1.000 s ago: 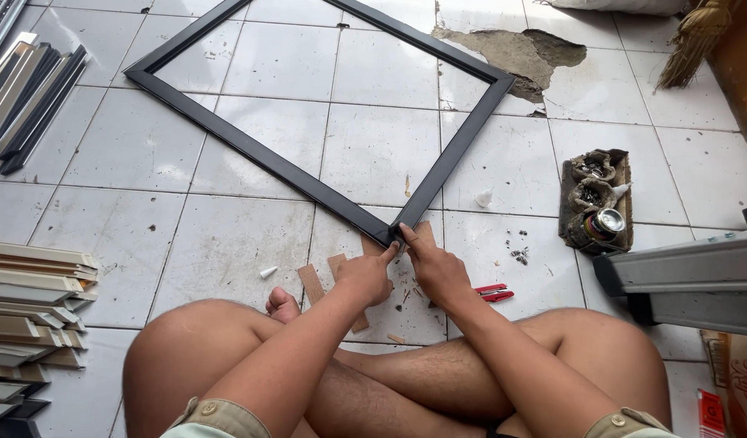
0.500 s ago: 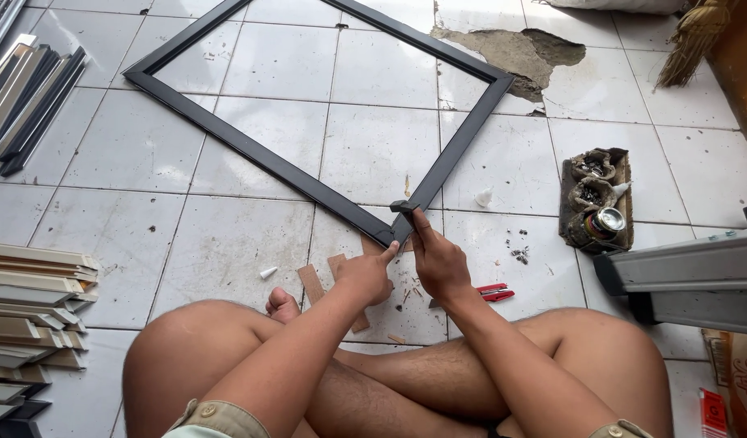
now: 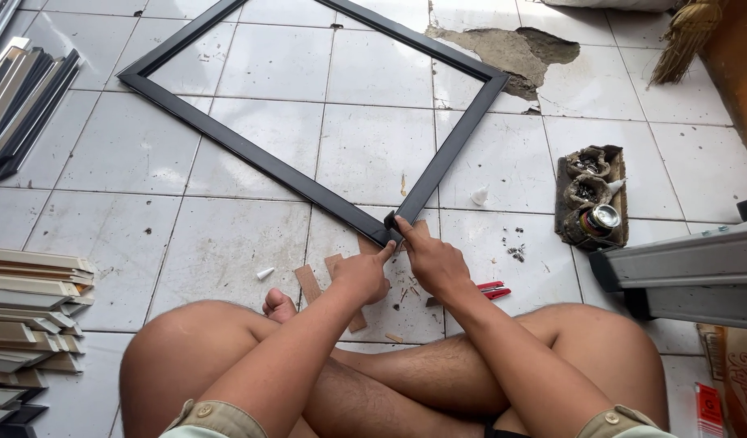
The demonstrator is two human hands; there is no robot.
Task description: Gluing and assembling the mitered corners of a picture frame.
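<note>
A large black rectangular frame point(image 3: 252, 154) lies flat on the white tiled floor, one corner pointing at me. Both hands meet at that near corner. My left hand point(image 3: 364, 274) has its fingers curled and its fingertips pressed to the corner from the left. My right hand point(image 3: 432, 259) lies over the corner from the right, fingers on the frame's edge. Small brown cardboard strips point(image 3: 310, 284) lie on the tile beneath my left wrist. I sit cross-legged with bare knees on either side.
Red-handled pliers point(image 3: 489, 289) lie right of my right wrist. A box of nail packets with a small tin point(image 3: 591, 197) stands at the right, a grey metal tool point(image 3: 682, 272) beyond. Moulding stacks point(image 3: 29, 316) lie left, more lengths point(image 3: 25, 105) upper left. Broken tile point(image 3: 503, 49) lies behind.
My right hand has slid forward onto the frame's near corner, and the left fingertips have closed in beside it. The frame has stayed in place.
</note>
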